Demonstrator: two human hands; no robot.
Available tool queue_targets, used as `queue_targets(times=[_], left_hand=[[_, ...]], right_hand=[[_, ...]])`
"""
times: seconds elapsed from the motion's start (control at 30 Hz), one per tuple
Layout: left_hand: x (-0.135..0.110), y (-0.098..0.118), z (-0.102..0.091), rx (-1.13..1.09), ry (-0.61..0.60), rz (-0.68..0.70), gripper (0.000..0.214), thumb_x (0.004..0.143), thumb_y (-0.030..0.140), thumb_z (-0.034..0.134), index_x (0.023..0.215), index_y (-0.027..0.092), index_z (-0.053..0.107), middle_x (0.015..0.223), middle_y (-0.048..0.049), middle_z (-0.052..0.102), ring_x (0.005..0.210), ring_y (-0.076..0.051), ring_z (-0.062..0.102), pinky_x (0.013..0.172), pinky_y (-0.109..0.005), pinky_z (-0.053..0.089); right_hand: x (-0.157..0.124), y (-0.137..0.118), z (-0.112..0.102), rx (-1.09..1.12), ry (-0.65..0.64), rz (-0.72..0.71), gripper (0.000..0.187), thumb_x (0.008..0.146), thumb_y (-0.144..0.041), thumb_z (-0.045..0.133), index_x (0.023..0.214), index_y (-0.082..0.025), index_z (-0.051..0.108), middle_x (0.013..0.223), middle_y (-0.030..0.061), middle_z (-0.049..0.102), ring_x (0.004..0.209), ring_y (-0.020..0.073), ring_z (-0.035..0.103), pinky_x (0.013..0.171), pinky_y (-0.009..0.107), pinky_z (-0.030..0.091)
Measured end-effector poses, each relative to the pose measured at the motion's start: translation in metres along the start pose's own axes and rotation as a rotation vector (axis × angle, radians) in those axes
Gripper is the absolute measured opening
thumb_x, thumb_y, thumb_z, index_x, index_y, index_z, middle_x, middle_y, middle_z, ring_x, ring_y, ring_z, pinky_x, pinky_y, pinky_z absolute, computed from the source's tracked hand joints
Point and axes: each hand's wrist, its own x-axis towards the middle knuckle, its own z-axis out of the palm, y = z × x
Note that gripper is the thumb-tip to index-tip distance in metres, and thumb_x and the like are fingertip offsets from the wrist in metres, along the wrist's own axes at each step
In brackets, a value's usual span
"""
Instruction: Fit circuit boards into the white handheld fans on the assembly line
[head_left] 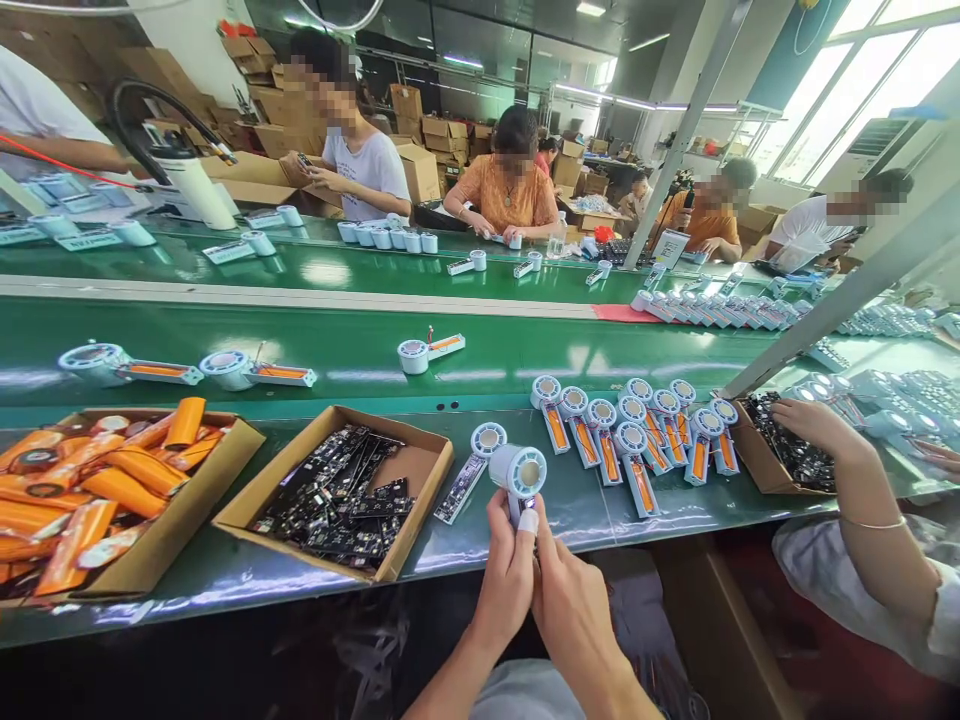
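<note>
Both of my hands meet around the handle of a light-blue handheld fan body (pixel 519 468), its round head pointing up and away from me. My left hand (pixel 504 565) grips the handle from the left, a white wrap on its thumb. From the other side my right hand (pixel 574 590) closes on the same handle, most of which the fingers hide. Just left of it, a second fan body (pixel 465 480) lies on the bench with a circuit board in its handle. Several fan bodies with orange batteries in their handles (pixel 641 485) lie to the right.
A cardboard tray (pixel 397 548) of black circuit boards stands left, beside a box (pixel 169 565) of orange battery cells. Beyond runs a green conveyor (pixel 345 335) carrying a fan body (pixel 414 357). At right, a co-worker's hand (pixel 817 425) reaches into another board box; a slanted metal post (pixel 817 320) rises nearby.
</note>
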Motion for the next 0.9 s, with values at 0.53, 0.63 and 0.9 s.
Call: queue_targets(times=[0.53,0.63,0.9], left_hand=[[0.031,0.013,-0.058,0.799,0.187,0.483,0.034,0.094,0.036,0.046,0.114,0.017,0.065,0.123,-0.0187,0.068,0.116,-0.036,0.062,0.098,-0.051,0.048],[0.042,0.014,-0.061,0.923,0.173,0.454,0.035,0.093,0.037,0.044,0.105,0.015,0.068,0.11,-0.0199,0.071,0.107,-0.038,0.064,0.091,-0.051,0.05],[0.052,0.034,-0.058,0.595,-0.092,0.257,0.053,0.1,0.047,0.03,0.077,0.022,0.072,0.076,-0.009,0.072,0.081,-0.026,0.069,0.082,-0.038,0.054]], right_hand=[[0.012,0.026,0.017,-0.077,0.188,0.032,0.065,0.097,-0.011,0.033,0.159,-0.024,0.02,0.099,0.0102,0.064,0.054,0.0186,0.065,0.044,0.026,0.044],[0.025,0.021,0.008,-0.137,0.067,-0.048,0.051,0.096,-0.011,0.042,0.144,-0.028,0.048,0.108,0.0108,0.064,0.063,0.0182,0.068,0.051,0.025,0.045],[0.077,-0.047,0.001,-0.199,0.0,0.174,0.021,0.09,-0.022,0.064,0.109,-0.015,0.064,0.098,0.0177,0.065,0.09,0.0333,0.067,0.073,0.04,0.052]])
